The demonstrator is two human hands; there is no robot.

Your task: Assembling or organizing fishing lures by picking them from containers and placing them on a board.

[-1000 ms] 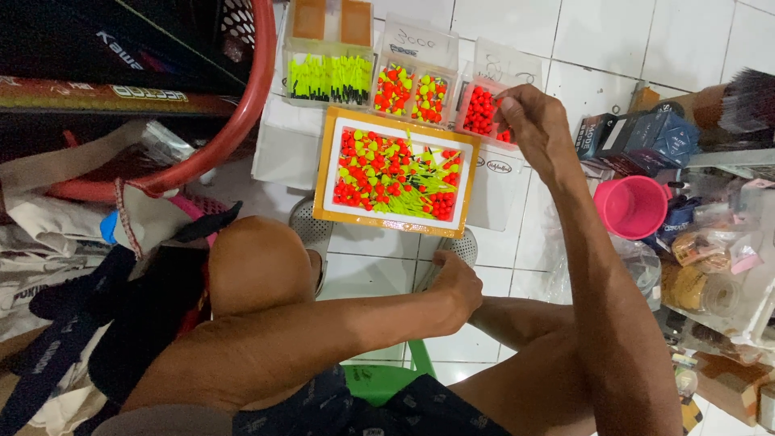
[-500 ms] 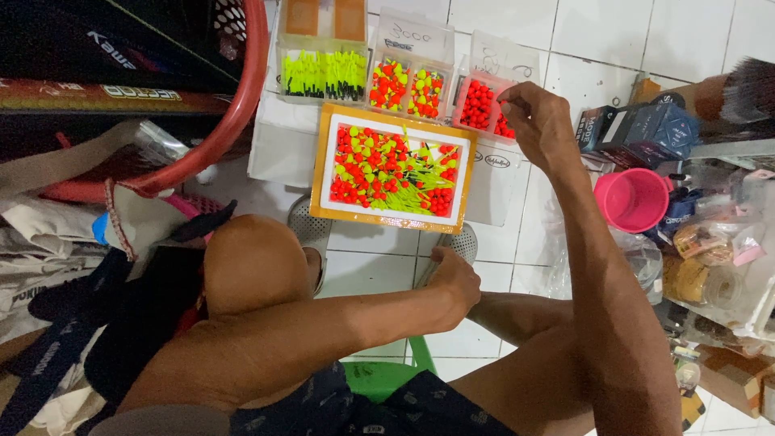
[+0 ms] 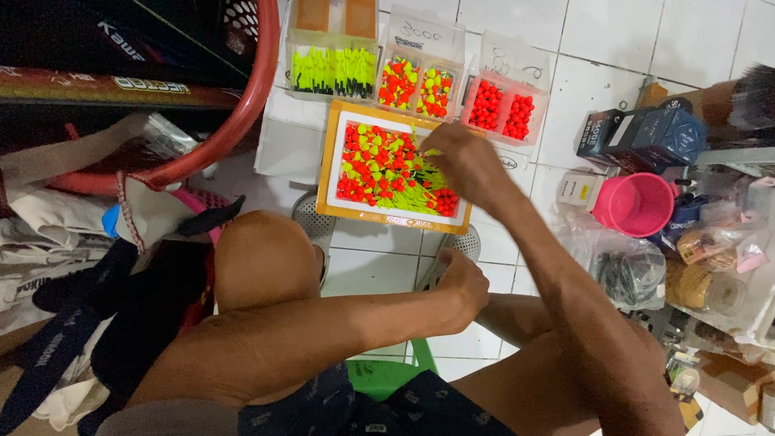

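Observation:
A white tray with an orange rim lies on the tiled floor, filled with small red and yellow-green floats. My right hand reaches over the tray's right half, fingers curled down among the floats; whether it grips one is hidden. My left hand rests below the tray near my knee, fingers curled into a fist, and nothing shows in it. Behind the tray stand clear boxes: neon-yellow stick floats, red-and-yellow floats and red floats.
A big red hoop rim and piled cloth and bags fill the left. A pink cup, a dark box and bagged goods crowd the right. A green stool sits under me.
My right hand has left the box of red floats and come down and left to the tray. The left hand has stayed put.

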